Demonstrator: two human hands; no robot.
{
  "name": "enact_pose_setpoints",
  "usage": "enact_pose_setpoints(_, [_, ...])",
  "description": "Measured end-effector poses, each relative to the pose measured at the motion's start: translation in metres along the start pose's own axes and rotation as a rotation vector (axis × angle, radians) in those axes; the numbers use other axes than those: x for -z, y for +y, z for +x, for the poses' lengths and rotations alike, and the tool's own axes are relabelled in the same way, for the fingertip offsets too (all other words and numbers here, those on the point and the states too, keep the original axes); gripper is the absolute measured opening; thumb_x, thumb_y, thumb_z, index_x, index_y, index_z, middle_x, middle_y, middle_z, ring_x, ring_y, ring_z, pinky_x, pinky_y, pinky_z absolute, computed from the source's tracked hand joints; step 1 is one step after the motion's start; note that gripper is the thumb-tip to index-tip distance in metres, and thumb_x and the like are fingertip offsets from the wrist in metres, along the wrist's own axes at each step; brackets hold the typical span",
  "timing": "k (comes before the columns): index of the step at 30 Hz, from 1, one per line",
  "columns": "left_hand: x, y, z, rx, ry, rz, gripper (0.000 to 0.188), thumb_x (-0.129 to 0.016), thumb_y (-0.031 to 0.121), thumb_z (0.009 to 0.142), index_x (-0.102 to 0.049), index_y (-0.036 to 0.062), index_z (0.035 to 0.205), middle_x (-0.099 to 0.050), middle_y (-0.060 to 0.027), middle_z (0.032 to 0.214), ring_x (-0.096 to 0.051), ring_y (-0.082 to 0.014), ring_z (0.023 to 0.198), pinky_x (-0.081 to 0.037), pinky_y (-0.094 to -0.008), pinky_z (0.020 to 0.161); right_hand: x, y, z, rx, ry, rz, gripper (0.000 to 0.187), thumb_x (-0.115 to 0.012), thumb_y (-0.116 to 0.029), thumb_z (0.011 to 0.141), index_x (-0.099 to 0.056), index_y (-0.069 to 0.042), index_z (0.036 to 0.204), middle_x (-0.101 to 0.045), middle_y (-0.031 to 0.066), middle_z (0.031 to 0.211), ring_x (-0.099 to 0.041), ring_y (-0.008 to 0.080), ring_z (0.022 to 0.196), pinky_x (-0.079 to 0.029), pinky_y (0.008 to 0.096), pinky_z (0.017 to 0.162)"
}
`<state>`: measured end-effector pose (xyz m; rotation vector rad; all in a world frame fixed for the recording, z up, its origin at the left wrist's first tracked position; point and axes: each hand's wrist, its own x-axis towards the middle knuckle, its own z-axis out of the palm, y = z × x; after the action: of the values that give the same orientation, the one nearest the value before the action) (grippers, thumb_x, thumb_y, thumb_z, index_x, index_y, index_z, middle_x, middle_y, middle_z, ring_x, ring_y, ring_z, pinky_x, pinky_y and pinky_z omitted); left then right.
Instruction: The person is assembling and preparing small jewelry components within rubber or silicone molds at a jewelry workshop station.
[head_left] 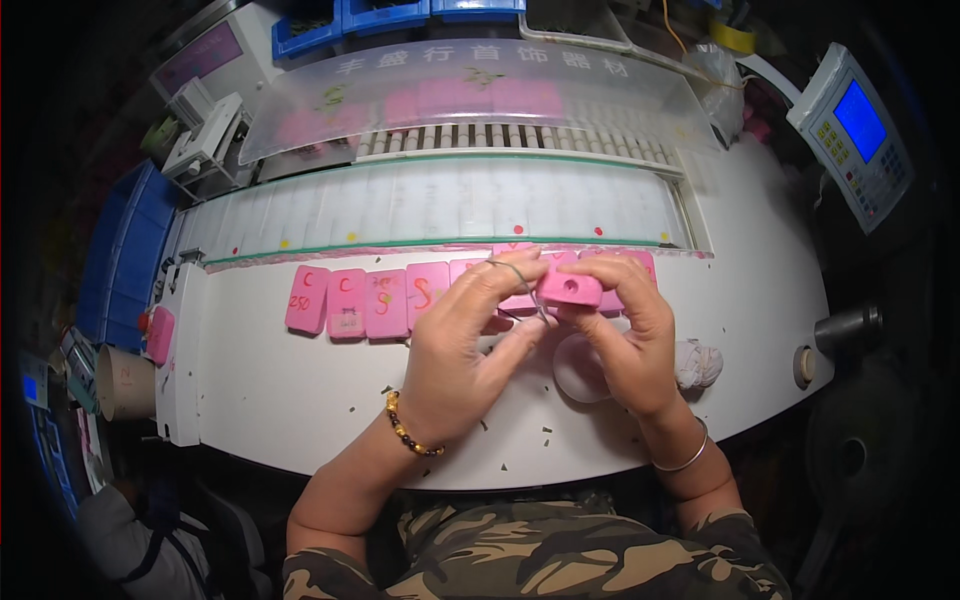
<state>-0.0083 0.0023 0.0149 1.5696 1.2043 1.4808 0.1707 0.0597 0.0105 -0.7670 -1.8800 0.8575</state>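
My right hand grips a small pink rubber mold block, with a round hole in the side facing me. Close against it on the left, my left hand pinches a thin dark bent tool; its exact kind is unclear. Both hands are raised over the white table. Behind them stretches a row of pink blocks, several with red handwritten marks. My fingers hide part of that row. Under my right hand sits a round translucent dish.
A lit white panel and rollers lie beyond the blocks, beneath a clear plastic cover. A white cloth bundle rests right of my hand. Dark scraps dot the table. A control panel stands at right.
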Motion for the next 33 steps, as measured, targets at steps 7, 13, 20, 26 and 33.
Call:
enact_pose_setpoints(7, [0.009,-0.009,0.0,-0.033,-0.161,0.209,0.041,-0.071,0.003,0.076,-0.059,0.0006,0.115,-0.065,-0.0138,0.106,-0.067,-0.0274,0.093,-0.054,-0.0333,0.08,0.002,-0.003,-0.001,-0.037,-0.177,0.191,0.029,-0.067,-0.002,0.079,-0.065,-0.003,0.109,-0.067,0.008,0.104,-0.06,0.0199,0.097,-0.047,0.0339,0.087])
enact_pose_setpoints(13, [0.013,-0.002,0.004,0.231,-0.327,-0.124,0.041,-0.072,0.003,0.078,-0.058,0.0003,0.117,-0.065,-0.0094,0.103,-0.066,-0.0165,0.091,-0.055,-0.0284,0.076,0.003,0.0,-0.008,-0.4,-0.114,0.841,0.033,-0.065,-0.002,0.085,-0.06,-0.002,0.118,-0.064,0.0069,0.111,-0.061,0.0166,0.102,-0.048,0.0323,0.09])
enact_pose_setpoints(20, [-0.001,-0.012,-0.002,0.175,-0.086,-0.233,0.041,-0.074,0.0,0.079,-0.056,0.0001,0.116,-0.063,-0.008,0.106,-0.064,-0.0109,0.091,-0.055,-0.0225,0.073,0.002,-0.002,-0.004,-0.478,0.095,1.061,0.036,-0.064,-0.005,0.09,-0.055,-0.003,0.124,-0.064,0.0087,0.111,-0.061,0.0164,0.102,-0.05,0.0307,0.088])
enact_pose_setpoints(26, [-0.001,-0.011,0.002,0.368,0.041,-0.674,0.043,-0.07,-0.004,0.081,-0.052,0.0022,0.119,-0.056,-0.0049,0.099,-0.06,-0.0093,0.088,-0.056,-0.0238,0.061,0.007,-0.002,-0.002,-0.482,0.066,0.962,0.033,-0.06,-0.006,0.092,-0.054,-0.003,0.125,-0.064,0.0087,0.111,-0.062,0.0156,0.1,-0.052,0.0306,0.086])
enact_pose_setpoints(33, [0.003,-0.02,0.008,0.378,0.281,-0.851,0.03,-0.062,0.002,0.09,-0.052,0.0029,0.118,-0.055,-0.006,0.1,-0.06,-0.0126,0.092,-0.059,-0.0269,0.069,0.01,-0.001,0.003,-0.513,0.122,1.048,0.03,-0.061,-0.01,0.093,-0.052,0.0,0.12,-0.064,0.0094,0.108,-0.063,0.0155,0.097,-0.053,0.0307,0.085])
